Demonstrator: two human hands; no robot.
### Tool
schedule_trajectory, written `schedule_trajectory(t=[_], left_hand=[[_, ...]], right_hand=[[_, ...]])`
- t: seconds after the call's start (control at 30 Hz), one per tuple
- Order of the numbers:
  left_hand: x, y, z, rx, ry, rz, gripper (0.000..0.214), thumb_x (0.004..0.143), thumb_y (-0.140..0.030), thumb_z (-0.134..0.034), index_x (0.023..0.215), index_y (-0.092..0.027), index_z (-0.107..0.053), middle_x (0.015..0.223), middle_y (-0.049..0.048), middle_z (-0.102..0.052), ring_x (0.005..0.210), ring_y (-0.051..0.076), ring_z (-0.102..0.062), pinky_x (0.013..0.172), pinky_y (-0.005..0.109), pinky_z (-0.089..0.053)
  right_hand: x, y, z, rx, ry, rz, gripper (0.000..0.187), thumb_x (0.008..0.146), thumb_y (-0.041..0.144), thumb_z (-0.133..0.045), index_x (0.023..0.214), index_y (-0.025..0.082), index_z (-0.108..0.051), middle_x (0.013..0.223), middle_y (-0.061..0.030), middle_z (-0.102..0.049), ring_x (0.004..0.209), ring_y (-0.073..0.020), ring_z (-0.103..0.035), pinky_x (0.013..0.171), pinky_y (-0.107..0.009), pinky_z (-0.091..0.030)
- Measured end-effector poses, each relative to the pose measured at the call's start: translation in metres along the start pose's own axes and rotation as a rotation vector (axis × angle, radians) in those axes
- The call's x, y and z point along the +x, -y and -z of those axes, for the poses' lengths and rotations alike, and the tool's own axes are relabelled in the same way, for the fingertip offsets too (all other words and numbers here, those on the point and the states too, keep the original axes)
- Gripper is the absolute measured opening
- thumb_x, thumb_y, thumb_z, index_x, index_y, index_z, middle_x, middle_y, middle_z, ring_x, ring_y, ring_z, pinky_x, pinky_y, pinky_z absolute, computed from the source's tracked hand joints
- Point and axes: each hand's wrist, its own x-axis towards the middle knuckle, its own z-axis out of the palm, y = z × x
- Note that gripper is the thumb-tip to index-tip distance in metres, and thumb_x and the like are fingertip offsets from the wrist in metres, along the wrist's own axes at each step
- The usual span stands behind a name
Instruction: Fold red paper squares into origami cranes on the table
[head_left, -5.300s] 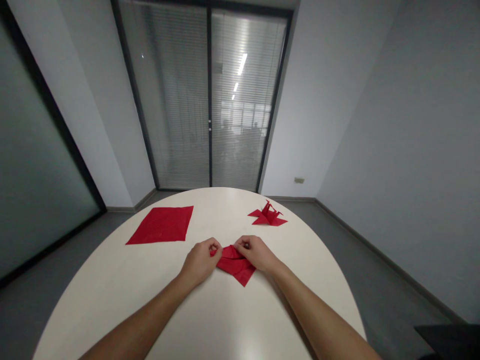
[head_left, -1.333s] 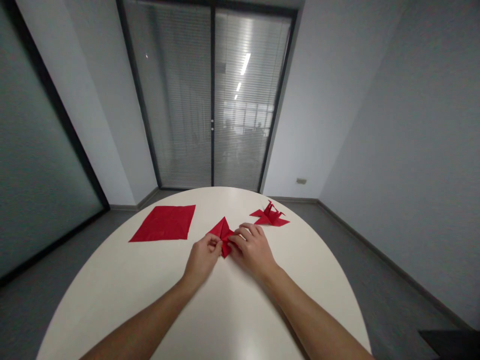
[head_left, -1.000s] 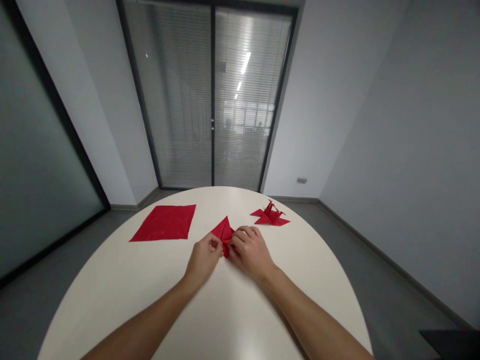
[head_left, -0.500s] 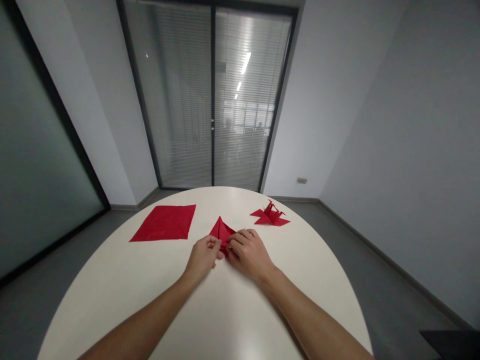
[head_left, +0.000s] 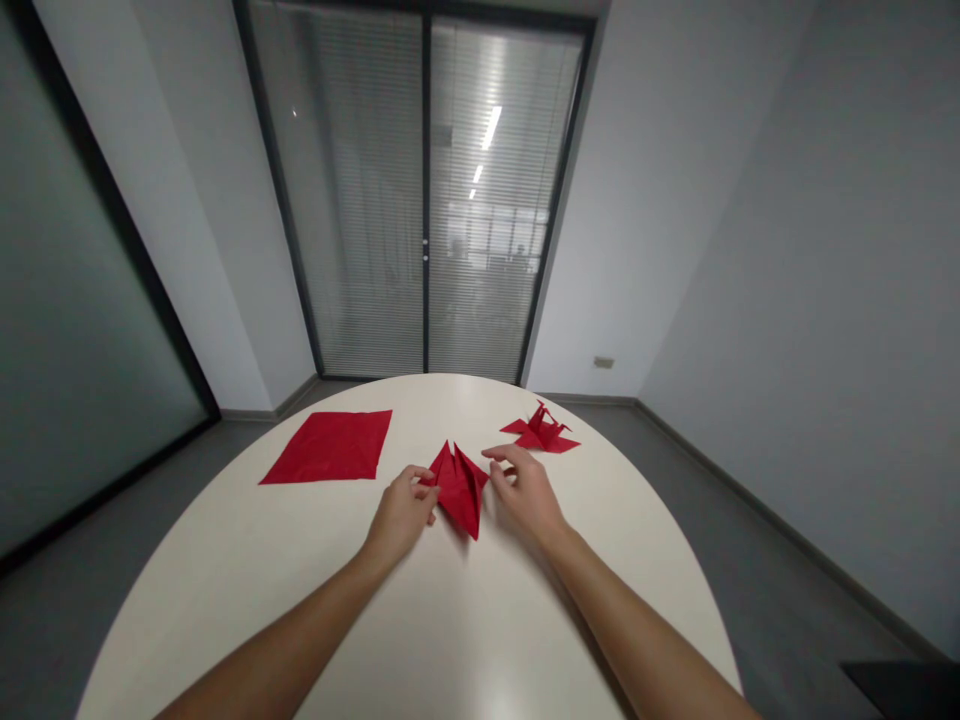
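Between my hands is a partly folded red origami paper point(head_left: 459, 492), with two points facing away from me and one toward me. My left hand point(head_left: 401, 510) pinches its left corner between thumb and fingers. My right hand point(head_left: 525, 488) is just beside the right corner, its thumb and fingers apart with nothing between them. A folded red paper crane point(head_left: 541, 430) with spread wings stands beyond my right hand. To the left lies a flat red paper sheet point(head_left: 330, 446).
All the paper is on a round white table point(head_left: 420, 640) with a curved edge. Behind it are glass doors point(head_left: 425, 200) with blinds. A black object point(head_left: 900, 685) shows at the lower right.
My right hand has come off the folded paper and moved right, its fingers opening. The paper now shows two separate far points and a near point that my hands covered before.
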Motion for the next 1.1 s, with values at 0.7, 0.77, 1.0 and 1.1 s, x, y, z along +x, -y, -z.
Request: schedule_trajectory(t=[0.7,0.77,1.0,1.1], left_hand=[[-0.006,0.004,0.004,0.886,0.218,-0.594,0.036,0.099,-0.024,-0.048,0.129,-0.018,-0.066,0.138,0.0124,-0.064,0.129,0.029,-0.057,0.109,0.046,-0.046],[-0.006,0.004,0.008,0.909,0.257,-0.622,0.040,0.098,-0.027,-0.050,0.134,-0.016,-0.063,0.142,0.0136,-0.060,0.134,0.030,-0.053,0.112,0.048,-0.043],[-0.004,0.001,0.028,0.914,0.437,-0.647,0.053,0.098,-0.032,-0.049,0.150,-0.021,-0.046,0.156,0.0085,-0.044,0.146,0.030,-0.038,0.118,0.052,-0.035],[-0.004,-0.002,0.030,0.907,0.446,-0.622,0.053,0.100,-0.039,-0.047,0.150,-0.021,-0.046,0.156,0.0086,-0.044,0.147,0.030,-0.036,0.120,0.052,-0.031]], right_hand=[[-0.008,-0.010,-0.005,-0.344,0.462,0.259,0.040,0.096,0.032,-0.054,0.133,0.021,-0.065,0.139,-0.0139,-0.060,0.126,-0.0296,-0.054,0.109,-0.046,-0.040],[-0.009,-0.008,-0.004,-0.368,0.543,0.239,0.048,0.097,0.032,-0.051,0.143,0.021,-0.057,0.151,-0.0141,-0.050,0.138,-0.0328,-0.045,0.116,-0.052,-0.032],[-0.007,-0.010,0.005,-0.312,0.821,0.162,0.083,0.090,0.046,-0.059,0.160,0.022,-0.021,0.166,-0.0117,-0.015,0.155,-0.0338,-0.005,0.123,-0.059,-0.004],[-0.008,-0.004,0.007,-0.297,0.823,0.186,0.079,0.093,0.050,-0.054,0.160,0.020,-0.022,0.166,-0.0127,-0.016,0.155,-0.0317,-0.004,0.123,-0.058,-0.001]])
